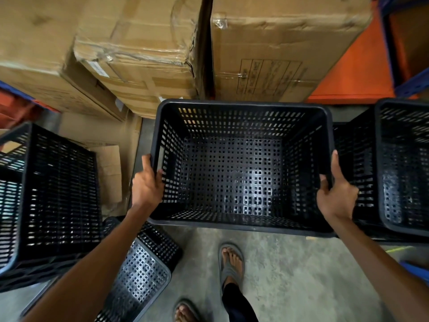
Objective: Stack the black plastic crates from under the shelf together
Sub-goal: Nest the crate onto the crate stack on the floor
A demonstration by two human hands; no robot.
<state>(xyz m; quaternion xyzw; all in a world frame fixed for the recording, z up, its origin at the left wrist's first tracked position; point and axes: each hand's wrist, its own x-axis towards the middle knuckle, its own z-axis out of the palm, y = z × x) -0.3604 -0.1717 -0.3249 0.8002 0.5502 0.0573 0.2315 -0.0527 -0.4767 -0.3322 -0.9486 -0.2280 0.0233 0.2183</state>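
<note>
A black perforated plastic crate (241, 163) fills the middle of the view, open side up and empty, held above the floor. My left hand (147, 184) grips its left rim, fingers curled over the edge. My right hand (336, 194) grips the right rim the same way. Another black crate (404, 168) stands close on the right, its rim just beside my right hand. A third black crate (51, 194) sits at the left, tilted. A fourth black crate (141, 273) lies on its side low at the left, partly hidden by my left forearm.
Large cardboard boxes (144, 54) are stacked right behind the crates. Orange and blue shelf framing (362, 66) stands at the upper right. Flattened cardboard (109, 173) lies on the grey concrete floor (290, 275). My sandalled feet (231, 263) are below the held crate.
</note>
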